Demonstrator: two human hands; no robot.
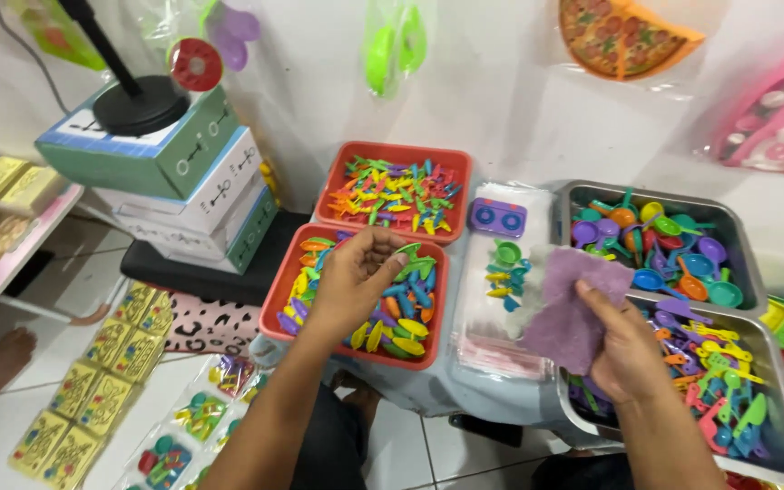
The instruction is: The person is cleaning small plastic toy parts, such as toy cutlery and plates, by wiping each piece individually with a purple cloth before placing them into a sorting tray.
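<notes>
The right hand (628, 349), nearest, pinches a purple bag (566, 313) over the near metal tray (778, 454). Left of it, the left hand (351, 277) curls its fingers on small pieces (410, 249) in the near red tray (269, 318).

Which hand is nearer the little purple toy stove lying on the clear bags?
Left, narrowly. The left hand is in the red tray of coloured pieces, down-left of the purple toy stove. The right hand, holding a purple sheet, is farther down-right.
</notes>
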